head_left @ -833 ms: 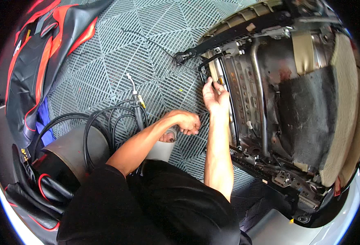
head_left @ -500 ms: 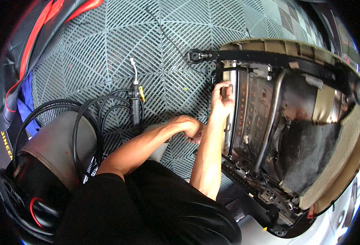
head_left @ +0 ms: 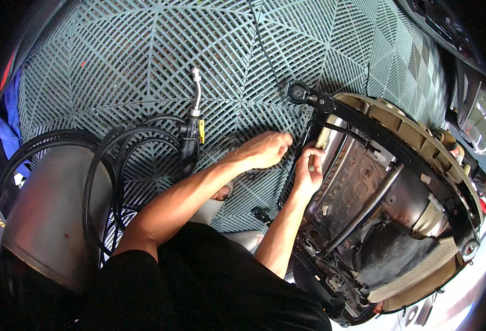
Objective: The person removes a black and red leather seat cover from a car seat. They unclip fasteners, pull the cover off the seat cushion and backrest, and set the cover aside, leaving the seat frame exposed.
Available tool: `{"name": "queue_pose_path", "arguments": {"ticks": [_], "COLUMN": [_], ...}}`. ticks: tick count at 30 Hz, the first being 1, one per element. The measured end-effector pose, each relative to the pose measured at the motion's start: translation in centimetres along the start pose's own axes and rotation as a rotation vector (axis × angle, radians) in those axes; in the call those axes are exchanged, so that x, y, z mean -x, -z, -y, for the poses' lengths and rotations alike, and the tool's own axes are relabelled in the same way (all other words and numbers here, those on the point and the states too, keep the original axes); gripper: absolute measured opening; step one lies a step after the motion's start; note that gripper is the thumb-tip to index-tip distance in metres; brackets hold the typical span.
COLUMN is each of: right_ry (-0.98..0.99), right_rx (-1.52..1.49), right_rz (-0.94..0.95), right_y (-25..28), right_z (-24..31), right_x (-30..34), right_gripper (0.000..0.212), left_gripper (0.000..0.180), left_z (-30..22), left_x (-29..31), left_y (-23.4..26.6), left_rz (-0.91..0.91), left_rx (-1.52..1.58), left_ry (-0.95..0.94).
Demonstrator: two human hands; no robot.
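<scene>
A car seat [head_left: 359,190] lies tipped with its underside showing: bare metal pan, a cross tube [head_left: 364,209], black side rails. My right hand [head_left: 309,170] is at the pan's near-left edge, fingers curled against the frame; whether a small part is also pinched there is hidden. Just left of it, over the floor, my left hand [head_left: 266,150] is closed, fingers folded in; what they hold, if anything, cannot be made out. It is apart from the seat.
A spray gun [head_left: 190,132] with a bent metal nozzle and yellow tag lies left of my hands, beside coiled black hose [head_left: 102,160]. A grey rounded cylinder [head_left: 60,198] stands at the left. Grey slatted floor tiles [head_left: 198,33] spread ahead. A blue cloth [head_left: 10,118] hangs far left.
My left hand has moved forward from behind my right forearm to beside my right hand. The right hand stays at the seat's edge. The whole view has turned, so the seat appears more slanted.
</scene>
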State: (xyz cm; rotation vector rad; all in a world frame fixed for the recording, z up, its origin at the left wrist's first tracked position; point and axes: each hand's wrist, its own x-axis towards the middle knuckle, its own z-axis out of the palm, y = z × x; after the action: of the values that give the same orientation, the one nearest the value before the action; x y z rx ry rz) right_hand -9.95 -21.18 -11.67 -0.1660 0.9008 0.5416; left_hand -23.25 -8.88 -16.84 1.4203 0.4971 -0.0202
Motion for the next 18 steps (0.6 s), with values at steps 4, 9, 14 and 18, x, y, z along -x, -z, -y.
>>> {"name": "queue_pose_path", "arguments": {"ticks": [4,9,14,18], "right_ry": [0.019,-0.066,0.134,0.304], "right_rx": [-0.131,-0.211,-0.167,-0.057], "right_rz": [-0.068,-0.138,-0.210,-0.297], "right_y": [2.8,8.3,9.0,9.1], "right_z": [2.8,11.5,10.2,9.6], "right_x": [2.5,2.8,5.4,6.7], "right_gripper": [0.027,0.035,0.032,0.032], "left_gripper": [0.020,0.031,0.037,0.093], "left_z": [-3.0,-5.2,-3.9,-3.6], "left_x": [-0.8,-1.5,-2.0,-4.2], "left_y": [-1.1,-6.0,-7.6,-7.0], "left_rz": [-0.310,-0.104,0.037,0.255], "left_rx": [0.110,0.192,0.111,0.250], "left_ry": [-0.111,0.076,-0.010,0.162]}}
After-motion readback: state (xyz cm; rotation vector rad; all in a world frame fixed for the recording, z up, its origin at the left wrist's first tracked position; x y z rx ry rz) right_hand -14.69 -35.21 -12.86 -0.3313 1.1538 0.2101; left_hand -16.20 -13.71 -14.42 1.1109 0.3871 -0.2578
